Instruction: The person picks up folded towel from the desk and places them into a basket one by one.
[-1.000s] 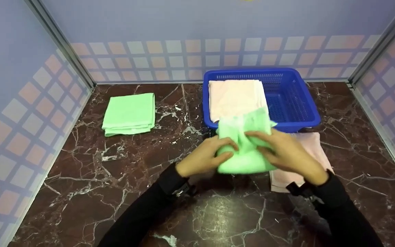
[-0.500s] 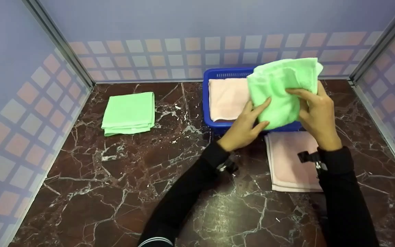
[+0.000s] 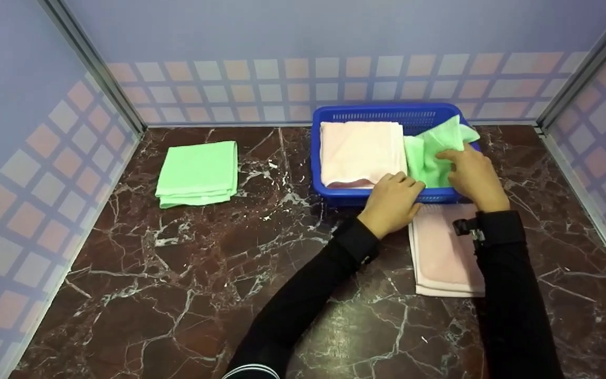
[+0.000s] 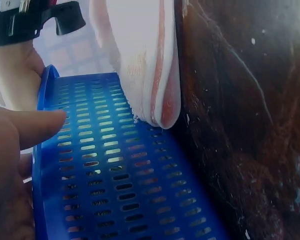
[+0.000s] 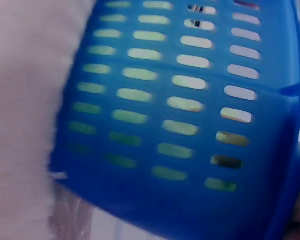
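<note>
A blue basket (image 3: 334,196) with slotted walls stands near the back wall. A folded pink towel (image 3: 361,152) lies in its left part, and a loosely bunched green towel (image 3: 432,152) is in its right part. My right hand (image 3: 474,176) holds the green towel from the right, index finger on its face, over the right front corner. My left hand (image 3: 393,202) is at the front rim, fingers curled over it near the green towel's lower edge. In the left wrist view its thumb (image 4: 40,125) lies outside the slotted front wall. The right wrist view shows that wall (image 5: 190,125).
A second folded pink towel (image 3: 447,252) lies in front of the basket, partly under my right arm. Another folded green towel (image 3: 198,171) is on the left of the dark marbled table (image 3: 177,316). Tiled panels (image 3: 261,84) enclose the back and sides.
Both hands carried the green towel rightward over the basket and lowered it inside, right of the pink towel. The left hand has since shifted to the front rim.
</note>
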A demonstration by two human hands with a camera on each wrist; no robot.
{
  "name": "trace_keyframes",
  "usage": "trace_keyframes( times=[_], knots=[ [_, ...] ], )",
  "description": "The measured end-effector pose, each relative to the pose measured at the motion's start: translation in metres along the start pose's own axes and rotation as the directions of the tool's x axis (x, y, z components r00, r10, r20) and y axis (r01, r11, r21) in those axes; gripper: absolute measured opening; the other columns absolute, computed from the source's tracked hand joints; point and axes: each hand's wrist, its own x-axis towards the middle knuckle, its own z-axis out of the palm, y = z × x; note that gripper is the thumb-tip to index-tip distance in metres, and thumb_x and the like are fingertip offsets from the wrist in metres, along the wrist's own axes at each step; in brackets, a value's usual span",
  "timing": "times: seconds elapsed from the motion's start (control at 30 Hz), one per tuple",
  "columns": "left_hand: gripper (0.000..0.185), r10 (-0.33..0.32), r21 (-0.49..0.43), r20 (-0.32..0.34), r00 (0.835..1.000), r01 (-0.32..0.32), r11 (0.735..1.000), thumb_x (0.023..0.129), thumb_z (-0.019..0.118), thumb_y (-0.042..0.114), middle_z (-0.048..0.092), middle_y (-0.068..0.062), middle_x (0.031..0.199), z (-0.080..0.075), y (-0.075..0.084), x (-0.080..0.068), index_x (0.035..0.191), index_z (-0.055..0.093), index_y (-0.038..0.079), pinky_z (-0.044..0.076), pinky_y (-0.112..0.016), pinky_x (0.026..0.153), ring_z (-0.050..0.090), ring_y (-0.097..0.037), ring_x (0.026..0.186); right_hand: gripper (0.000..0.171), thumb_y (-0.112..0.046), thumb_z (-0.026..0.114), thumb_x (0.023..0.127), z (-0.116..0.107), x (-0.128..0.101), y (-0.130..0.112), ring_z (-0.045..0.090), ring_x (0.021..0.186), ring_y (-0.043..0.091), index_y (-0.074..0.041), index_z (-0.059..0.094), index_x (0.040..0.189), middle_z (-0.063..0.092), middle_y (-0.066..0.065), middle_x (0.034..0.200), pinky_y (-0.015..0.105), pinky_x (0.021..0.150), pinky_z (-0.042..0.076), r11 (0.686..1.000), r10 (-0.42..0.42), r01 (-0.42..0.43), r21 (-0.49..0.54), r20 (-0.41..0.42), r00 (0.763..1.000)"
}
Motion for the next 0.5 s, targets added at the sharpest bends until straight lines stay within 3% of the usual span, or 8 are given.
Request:
trace_keyframes(
  times=[0.1, 0.17, 0.3, 0.4, 0.5],
  knots=[
    [0.03, -0.002, -0.006, -0.027, 1.0, 0.002, 1.0, 0.103, 0.059, 0.032, 0.071, 0.007, 0.125, 0.0, -0.002, -0.003, 0.13, 0.067, 0.022, 0.049, -0.029, 0.096, 0.062, -0.014, 0.114, 0.05, 0.0, 0.052, 0.087, -0.001, 0.007, -0.002, 0.06, 0.116, 0.053, -0.005, 0.068, 0.133, 0.063, 0.03, 0.134, 0.069, 0.089, 0.049, 0.996, 0.021, -0.007, -0.086, 0.168, 0.985],
    [0.028, -0.001, -0.02, -0.046, 0.999, 0.0, 1.0, 0.104, 0.057, 0.028, 0.072, 0.007, 0.123, -0.001, -0.002, -0.004, 0.129, 0.068, 0.023, 0.05, -0.029, 0.094, 0.063, -0.014, 0.112, 0.047, -0.005, 0.049, 0.088, 0.0, 0.01, -0.003, 0.063, 0.11, 0.051, -0.006, 0.07, 0.13, 0.066, 0.029, 0.129, 0.068, 0.084, 0.05, 0.991, 0.04, -0.009, -0.132, 0.234, 0.971],
    [0.026, 0.002, -0.032, -0.06, 0.998, -0.004, 0.999, 0.105, 0.055, 0.027, 0.073, 0.007, 0.121, -0.002, -0.003, -0.003, 0.126, 0.069, 0.022, 0.05, -0.029, 0.093, 0.063, -0.015, 0.111, 0.031, -0.008, 0.044, 0.088, 0.001, 0.016, -0.006, 0.063, 0.089, 0.044, -0.003, 0.072, 0.101, 0.069, 0.028, 0.11, 0.062, 0.074, 0.05, 0.988, 0.057, -0.013, -0.153, 0.284, 0.957],
    [0.025, 0.006, -0.046, -0.065, 0.998, -0.009, 0.999, 0.104, 0.057, 0.026, 0.073, 0.006, 0.121, -0.002, -0.003, -0.003, 0.125, 0.07, 0.021, 0.051, -0.029, 0.093, 0.063, -0.015, 0.111, 0.016, -0.009, 0.049, 0.086, 0.006, 0.016, -0.009, 0.059, 0.083, 0.043, -0.002, 0.063, 0.081, 0.064, 0.03, 0.098, 0.059, 0.071, 0.049, 0.99, 0.08, -0.05, -0.132, 0.233, 0.969],
    [0.025, 0.014, -0.08, -0.065, 0.998, -0.019, 0.997, 0.104, 0.059, 0.024, 0.073, 0.005, 0.121, -0.001, -0.004, -0.004, 0.125, 0.07, 0.019, 0.052, -0.03, 0.094, 0.064, -0.016, 0.111, 0.018, -0.006, 0.053, 0.081, 0.013, 0.012, -0.013, 0.055, 0.096, 0.051, 0.005, 0.067, 0.084, 0.058, 0.037, 0.106, 0.063, 0.079, 0.049, 0.986, 0.12, -0.115, -0.12, 0.038, 0.992]
  ],
)
